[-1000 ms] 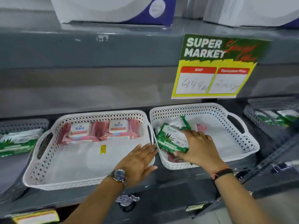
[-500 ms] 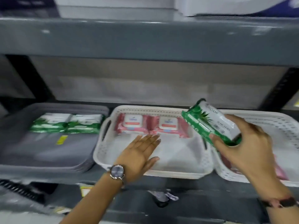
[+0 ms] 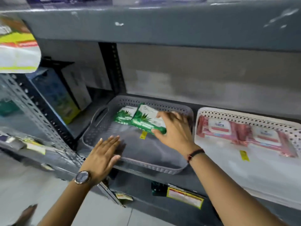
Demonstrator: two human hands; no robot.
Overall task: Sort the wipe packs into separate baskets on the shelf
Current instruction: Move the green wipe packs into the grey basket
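— Counting packs at centre frame: how many green ones?
— Two: one lying in the grey basket [image 3: 101, 126], one green wipe pack [image 3: 146, 120] grasped by the right hand [image 3: 172, 132] over it.
— Pink ones?
— Two pink packs [image 3: 219, 129], white basket [image 3: 202, 115], right edge.
— Left hand [image 3: 104, 154]?
— Flat, fingers released, on the grey basket's front rim.

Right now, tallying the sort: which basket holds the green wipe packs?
The grey basket on the left, where the right hand grips a green pack; the white basket holds pink packs.
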